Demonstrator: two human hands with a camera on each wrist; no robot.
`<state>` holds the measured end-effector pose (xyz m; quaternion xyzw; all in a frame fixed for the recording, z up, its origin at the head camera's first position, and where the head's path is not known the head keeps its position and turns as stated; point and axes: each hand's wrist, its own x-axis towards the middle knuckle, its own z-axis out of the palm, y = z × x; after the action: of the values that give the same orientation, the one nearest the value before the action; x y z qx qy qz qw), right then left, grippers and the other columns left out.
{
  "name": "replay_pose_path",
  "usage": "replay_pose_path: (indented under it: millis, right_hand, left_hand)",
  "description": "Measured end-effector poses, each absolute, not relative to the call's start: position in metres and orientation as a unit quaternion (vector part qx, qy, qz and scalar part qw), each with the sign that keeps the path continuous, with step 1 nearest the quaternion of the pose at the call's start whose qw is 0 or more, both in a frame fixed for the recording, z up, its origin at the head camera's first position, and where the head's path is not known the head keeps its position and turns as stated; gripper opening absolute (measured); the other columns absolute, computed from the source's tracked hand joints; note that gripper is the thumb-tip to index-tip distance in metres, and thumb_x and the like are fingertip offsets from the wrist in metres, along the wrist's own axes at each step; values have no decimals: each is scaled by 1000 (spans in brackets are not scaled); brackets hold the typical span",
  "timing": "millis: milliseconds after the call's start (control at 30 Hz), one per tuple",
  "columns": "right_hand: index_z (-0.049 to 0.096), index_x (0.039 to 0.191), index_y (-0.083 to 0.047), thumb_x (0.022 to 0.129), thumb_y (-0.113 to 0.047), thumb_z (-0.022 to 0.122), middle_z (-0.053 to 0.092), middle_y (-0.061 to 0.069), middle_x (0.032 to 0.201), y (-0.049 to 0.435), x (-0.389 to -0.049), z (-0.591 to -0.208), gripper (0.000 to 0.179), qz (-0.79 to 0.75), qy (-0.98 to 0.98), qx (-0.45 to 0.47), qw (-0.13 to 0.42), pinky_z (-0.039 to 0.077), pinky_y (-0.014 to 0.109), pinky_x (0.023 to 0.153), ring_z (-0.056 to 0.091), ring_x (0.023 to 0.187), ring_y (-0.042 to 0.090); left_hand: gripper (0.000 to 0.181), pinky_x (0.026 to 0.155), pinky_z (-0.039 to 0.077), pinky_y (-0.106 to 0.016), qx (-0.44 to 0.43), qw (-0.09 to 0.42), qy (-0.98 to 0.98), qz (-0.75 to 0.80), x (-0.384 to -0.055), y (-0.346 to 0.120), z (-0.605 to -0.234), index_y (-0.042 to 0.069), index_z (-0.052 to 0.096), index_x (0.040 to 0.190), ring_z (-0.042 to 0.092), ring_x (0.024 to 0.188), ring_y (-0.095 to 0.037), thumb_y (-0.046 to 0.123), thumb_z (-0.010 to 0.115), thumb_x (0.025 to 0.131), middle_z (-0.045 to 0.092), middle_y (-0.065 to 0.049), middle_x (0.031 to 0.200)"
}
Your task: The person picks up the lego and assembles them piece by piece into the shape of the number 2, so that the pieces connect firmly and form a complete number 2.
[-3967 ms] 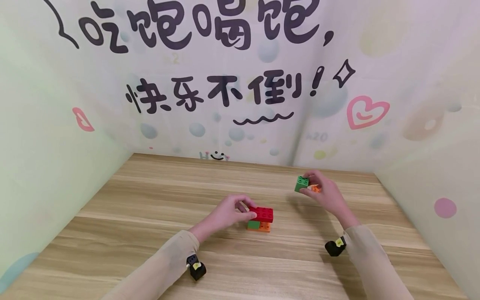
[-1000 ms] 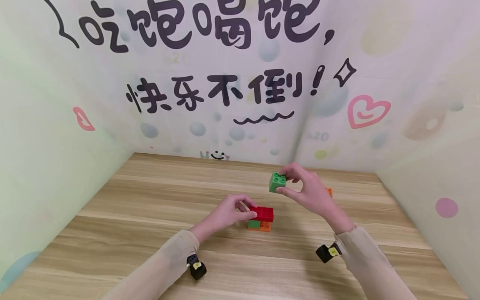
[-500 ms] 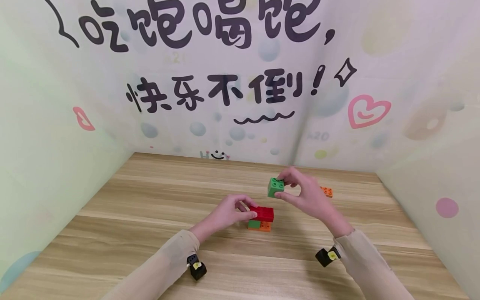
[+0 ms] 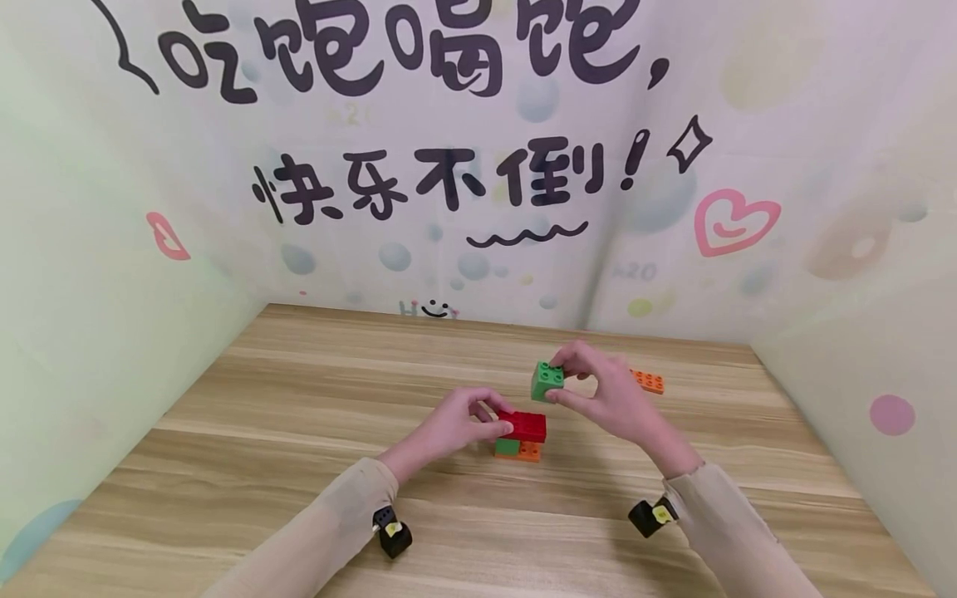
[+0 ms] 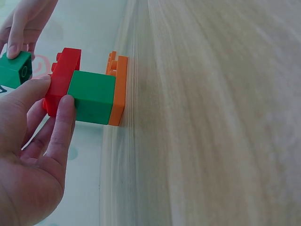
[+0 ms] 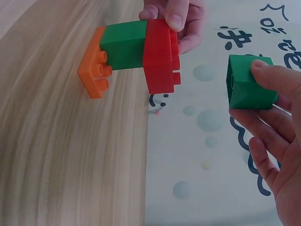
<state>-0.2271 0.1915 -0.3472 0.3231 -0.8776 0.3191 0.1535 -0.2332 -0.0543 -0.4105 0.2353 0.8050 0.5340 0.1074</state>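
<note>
Head view: the backdrop (image 4: pixel 419 124) reads "吃饱喝饱,快乐不倒!"; the right hand (image 4: pixel 609 399) pinches a studded green block (image 4: pixel 547 384) right of centre, farther left than four seconds ago; the left hand (image 4: pixel 459 419) grips a red brick (image 4: pixel 527 427). Left wrist view: a smooth green cube (image 5: pixel 95 98) joins red brick and orange plate (image 5: pixel 121 87), left of centre; right wrist view: the green block hangs at right.

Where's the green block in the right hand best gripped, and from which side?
Probably by opposite side walls, from the person's right: the green block is boxy and upright, so this leaves its studs and hollow underside free, away from the left hand on the red block.
</note>
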Motion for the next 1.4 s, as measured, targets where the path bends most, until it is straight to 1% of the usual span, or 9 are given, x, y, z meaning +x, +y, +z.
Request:
replay_pose_path:
  millis: [100, 233, 500, 767, 967, 1267, 1400]
  right_hand:
    - [56, 105, -20, 75, -23, 78, 67, -9, 94, 191, -227, -348, 38, 315, -877, 330, 153, 53, 28, 75, 65, 85, 5]
    - [55, 106, -19, 76, -22, 78, 68, -9, 94, 192, -227, -349, 38, 313, -874, 339, 152, 54, 28, 75, 66, 85, 5]
    - [55, 106, -19, 78, -28, 76, 68, -11, 94, 193, -228, -356, 36, 325, -868, 349, 138, 55, 29, 77, 65, 85, 3]
    - [55, 105, -21, 77, -26, 77, 67, -15, 94, 192, -226, -360, 36, 340, -865, 348, 118, 55, 28, 79, 65, 86, 1]
    - [55, 105, -22, 77, -26, 76, 66, -15, 94, 192, -226, -362, 36, 340, -865, 350, 117, 55, 27, 78, 64, 86, 1]
    - [56, 104, -23, 76, -28, 77, 67, -15, 95, 190, -225, -367, 35, 324, -871, 350, 118, 55, 30, 78, 65, 85, 1]
    - [56, 104, -24, 77, -30, 76, 67, -15, 95, 190, -224, -369, 35, 324, -872, 349, 114, 55, 28, 79, 65, 86, 0]
  left_hand:
    - [21, 67, 55, -44, 235, 107, 805, 534, -233, -54, -410, 17, 67, 100, 64, 72, -13, 21, 74, 80, 68, -3, 93]
    - [21, 67, 55, -45, 232, 108, 806, 533, -233, -54, -409, 17, 67, 100, 64, 71, -13, 20, 73, 81, 68, -2, 92]
    - [21, 68, 55, -46, 231, 112, 804, 537, -232, -54, -409, 16, 67, 100, 64, 71, -14, 19, 73, 81, 68, -3, 93]
    - [20, 66, 55, -44, 232, 113, 802, 539, -233, -54, -410, 16, 67, 100, 64, 71, -14, 21, 73, 81, 68, -4, 94]
    - [20, 66, 55, -45, 235, 112, 800, 541, -234, -54, -411, 17, 67, 99, 64, 70, -14, 20, 73, 81, 68, -4, 93]
    - [20, 66, 55, -47, 236, 111, 801, 538, -235, -54, -412, 17, 68, 99, 64, 69, -13, 19, 74, 80, 69, -3, 93]
    - [20, 65, 55, -46, 237, 110, 802, 538, -235, -54, -412, 17, 67, 99, 64, 69, -14, 19, 74, 80, 68, -4, 92]
